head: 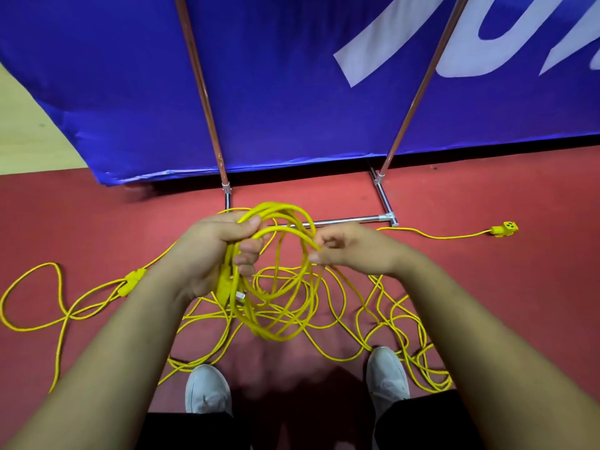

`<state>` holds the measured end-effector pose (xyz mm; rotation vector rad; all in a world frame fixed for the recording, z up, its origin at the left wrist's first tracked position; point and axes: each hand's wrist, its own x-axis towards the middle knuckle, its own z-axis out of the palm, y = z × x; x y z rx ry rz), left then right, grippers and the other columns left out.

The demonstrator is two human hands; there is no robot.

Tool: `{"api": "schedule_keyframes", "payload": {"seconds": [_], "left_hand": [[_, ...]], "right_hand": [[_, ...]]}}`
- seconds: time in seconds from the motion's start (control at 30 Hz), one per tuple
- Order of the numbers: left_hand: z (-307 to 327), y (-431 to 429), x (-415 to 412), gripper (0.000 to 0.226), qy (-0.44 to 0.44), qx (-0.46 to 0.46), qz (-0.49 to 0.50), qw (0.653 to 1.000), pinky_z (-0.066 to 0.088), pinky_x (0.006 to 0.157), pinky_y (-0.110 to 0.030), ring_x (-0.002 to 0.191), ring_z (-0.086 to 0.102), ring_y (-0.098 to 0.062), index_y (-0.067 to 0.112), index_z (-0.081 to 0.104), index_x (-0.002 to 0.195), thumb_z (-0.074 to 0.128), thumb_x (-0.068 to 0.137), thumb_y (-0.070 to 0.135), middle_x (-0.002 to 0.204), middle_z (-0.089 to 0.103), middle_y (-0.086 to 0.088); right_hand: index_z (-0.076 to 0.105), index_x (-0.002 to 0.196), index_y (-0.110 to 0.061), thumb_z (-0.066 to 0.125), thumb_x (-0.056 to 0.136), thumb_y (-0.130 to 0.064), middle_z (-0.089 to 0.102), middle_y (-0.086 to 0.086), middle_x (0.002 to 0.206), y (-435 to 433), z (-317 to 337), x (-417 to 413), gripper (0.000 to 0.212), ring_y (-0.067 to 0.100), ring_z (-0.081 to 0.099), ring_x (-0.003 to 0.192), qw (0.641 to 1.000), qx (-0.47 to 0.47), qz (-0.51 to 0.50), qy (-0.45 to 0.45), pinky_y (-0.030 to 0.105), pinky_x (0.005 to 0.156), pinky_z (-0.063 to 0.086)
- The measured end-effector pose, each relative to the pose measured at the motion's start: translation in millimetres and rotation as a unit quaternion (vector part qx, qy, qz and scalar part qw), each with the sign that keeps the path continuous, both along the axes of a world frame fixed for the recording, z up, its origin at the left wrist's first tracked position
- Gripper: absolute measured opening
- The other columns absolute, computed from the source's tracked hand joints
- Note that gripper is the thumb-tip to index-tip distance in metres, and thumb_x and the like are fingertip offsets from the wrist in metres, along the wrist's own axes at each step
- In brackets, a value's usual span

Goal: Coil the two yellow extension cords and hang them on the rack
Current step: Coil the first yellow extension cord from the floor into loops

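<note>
A blue banner [292,92] with large white lettering fills the far side, its lower edge close to the red floor [506,297], which lies open to left and right. The metal rack [344,220] stands just before the banner, two slanted poles rising from a low base bar. Loose yellow cord [373,306] sprawls in tangled loops between the rack's base and two grey shoes [207,389], with one long loop running out left past a yellow connector [131,282]. A coil [279,336] of several turns hangs above the tangle. The left hand [214,251] grips its top, fingers curled round the strands and a yellow plug [224,284]. The right hand [354,251] pinches one strand at the coil's right side between its fingers [316,257]. A socket end [505,228] lies far right on the floor.
</note>
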<state>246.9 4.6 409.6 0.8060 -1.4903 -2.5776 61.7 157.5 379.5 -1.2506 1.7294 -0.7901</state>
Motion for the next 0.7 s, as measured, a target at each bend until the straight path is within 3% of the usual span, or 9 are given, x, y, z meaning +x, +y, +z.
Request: {"api": "schedule_keyframes", "payload": {"seconds": [0.07, 0.17, 0.27, 0.37, 0.5, 0.6, 0.7], "left_hand": [[1, -4, 1, 0.013, 0.006, 0.000, 0.021, 1.000, 0.031, 0.041, -0.021, 0.041, 0.032, -0.010, 0.005, 0.049, 0.086, 0.051, 0.085, 0.018, 0.054, 0.038, -0.001], [-1, -7, 2, 0.015, -0.035, -0.079, 0.011, 0.996, 0.045, 0.047, -0.029, 0.043, 0.051, -0.021, 0.002, 0.055, 0.085, 0.051, 0.088, 0.017, 0.058, 0.053, -0.010], [0, -5, 2, 0.017, -0.061, -0.067, -0.009, 0.996, 0.058, 0.055, -0.037, 0.056, 0.068, -0.033, -0.003, 0.059, 0.085, 0.049, 0.087, 0.010, 0.066, 0.067, -0.021], [4, -3, 4, 0.022, -0.058, -0.044, -0.029, 0.997, 0.058, 0.054, -0.037, 0.059, 0.069, -0.035, -0.004, 0.059, 0.087, 0.052, 0.077, 0.014, 0.074, 0.069, -0.027], [6, -1, 5, 0.024, -0.056, -0.043, -0.047, 0.996, 0.055, 0.050, -0.035, 0.057, 0.068, -0.037, -0.007, 0.060, 0.086, 0.053, 0.079, 0.016, 0.073, 0.067, -0.030], [2, 2, 4, 0.019, -0.065, -0.053, -0.081, 0.993, 0.049, 0.044, -0.028, 0.048, 0.062, -0.031, -0.002, 0.062, 0.080, 0.054, 0.082, 0.015, 0.066, 0.063, -0.025], [-1, 3, 3, 0.012, -0.040, -0.064, -0.098, 0.992, 0.029, 0.047, -0.028, 0.041, 0.043, -0.019, 0.008, 0.060, 0.074, 0.059, 0.083, 0.016, 0.055, 0.049, -0.009]], "right_hand": [[0.060, 0.076, -0.014, 0.065, 0.092, -0.016, 0.055, -0.012, 0.059, 9, -13, -11, 0.017, -0.001, 0.043, 0.053, 0.999, 0.041, -0.017, 0.010, 0.019, 0.055, 0.034], [0.060, 0.088, -0.009, 0.065, 0.090, -0.007, 0.058, 0.010, 0.065, 10, -19, -15, 0.006, 0.010, 0.054, 0.052, 0.985, -0.019, -0.155, -0.079, 0.018, 0.054, 0.043], [0.065, 0.087, -0.010, 0.065, 0.089, -0.007, 0.050, 0.003, 0.058, 3, -5, -12, 0.004, 0.006, 0.042, 0.046, 0.967, -0.080, -0.218, -0.104, 0.016, 0.046, 0.035], [0.073, 0.089, -0.014, 0.070, 0.086, -0.010, 0.054, -0.001, 0.058, 0, 11, -5, 0.005, 0.003, 0.043, 0.050, 0.984, -0.080, -0.158, -0.025, 0.014, 0.051, 0.036], [0.077, 0.087, -0.011, 0.073, 0.084, -0.015, 0.064, -0.013, 0.063, -6, 27, 15, 0.006, -0.008, 0.049, 0.061, 0.994, -0.060, -0.039, 0.082, 0.013, 0.062, 0.043], [0.076, 0.089, -0.010, 0.072, 0.085, -0.019, 0.072, 0.004, 0.077, -9, 37, 32, 0.011, 0.009, 0.058, 0.069, 0.989, -0.089, 0.001, 0.116, 0.027, 0.070, 0.048], [0.073, 0.085, -0.013, 0.073, 0.085, -0.022, 0.067, 0.004, 0.070, -11, 41, 35, 0.009, 0.018, 0.057, 0.065, 0.988, -0.120, -0.013, 0.098, 0.031, 0.066, 0.047]]}}
